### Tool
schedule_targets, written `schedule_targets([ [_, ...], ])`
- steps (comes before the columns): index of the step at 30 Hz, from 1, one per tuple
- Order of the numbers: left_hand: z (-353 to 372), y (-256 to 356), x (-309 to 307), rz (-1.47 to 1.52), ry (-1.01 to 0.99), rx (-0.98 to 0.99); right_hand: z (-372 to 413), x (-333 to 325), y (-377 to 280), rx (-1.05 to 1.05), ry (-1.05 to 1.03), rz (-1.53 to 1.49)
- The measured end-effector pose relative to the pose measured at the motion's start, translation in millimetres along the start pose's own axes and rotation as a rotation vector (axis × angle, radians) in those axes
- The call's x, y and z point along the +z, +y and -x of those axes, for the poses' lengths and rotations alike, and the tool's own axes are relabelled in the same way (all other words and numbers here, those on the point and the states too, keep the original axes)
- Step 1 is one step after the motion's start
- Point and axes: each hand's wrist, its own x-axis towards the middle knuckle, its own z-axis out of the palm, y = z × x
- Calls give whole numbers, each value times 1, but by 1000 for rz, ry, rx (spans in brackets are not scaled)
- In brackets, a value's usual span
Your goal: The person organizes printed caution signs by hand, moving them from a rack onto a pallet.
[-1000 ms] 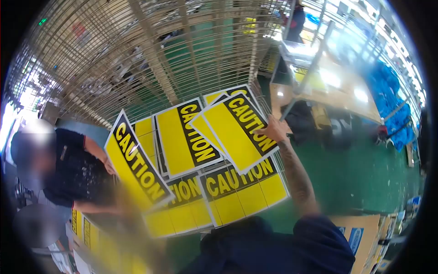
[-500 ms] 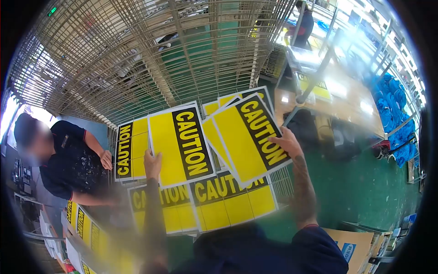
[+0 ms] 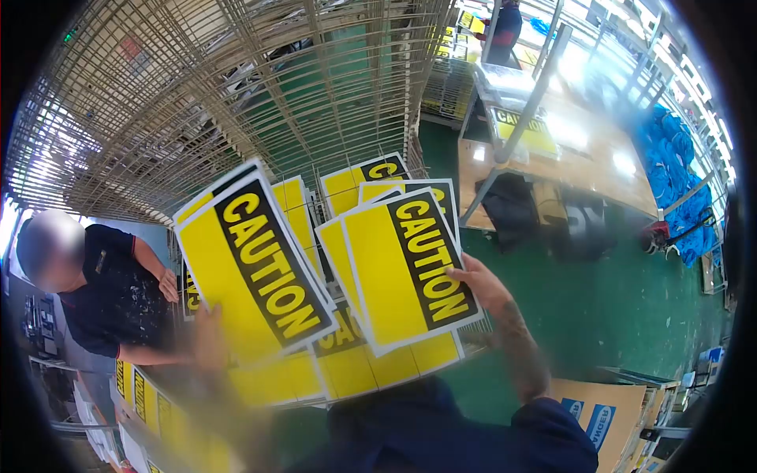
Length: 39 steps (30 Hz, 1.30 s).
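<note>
My left hand (image 3: pixel 209 337), blurred at its edges, grips the lower left edge of a few yellow-and-black caution signs (image 3: pixel 244 276), which are tilted with the lettering running down to the right. My right hand (image 3: pixel 482 285) pinches the right edge of another small fan of caution signs (image 3: pixel 394 276), thumb on the front and fingers hidden behind. Beneath both bunches, more caution signs (image 3: pixel 386 363) lie side by side on a wire rack shelf. Others (image 3: pixel 343 189) show at the back of the same rack.
A co-worker (image 3: pixel 110 292) in a dark shirt stands at the left, by more signs (image 3: pixel 150 398). Wire rack shelves (image 3: pixel 260 79) rise ahead. To the right are a wooden table (image 3: pixel 591 177), a blue bundle (image 3: pixel 670 185) and cardboard (image 3: pixel 603 418). Another person (image 3: pixel 502 33) stands farther off.
My left hand has lifted its signs and moved them left, tilting them. My right hand has shifted its signs slightly down and left. The view has turned a little to the right.
</note>
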Motion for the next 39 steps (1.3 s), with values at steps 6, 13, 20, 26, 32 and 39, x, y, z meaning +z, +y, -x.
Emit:
schedule_targets([
  [6, 47, 10, 160, -145, -119, 36, 19, 16, 23, 29, -12, -120],
  [13, 66, -34, 279, -791, 8, 326, 18, 49, 12, -34, 77, 119],
  [20, 72, -19, 280, 155, -96, -190, 40, 78, 22, -287, 162, 304],
  [26, 96, 72, 272, 199, -118, 61, 65, 91, -6, -496, 76, 145],
  [32, 93, 67, 269, 115, -221, 366, 49, 72, -18, -768, -101, 173],
  [39, 94, 31, 254, -167, -271, 474, 40, 63, 3, -898, -54, 104],
])
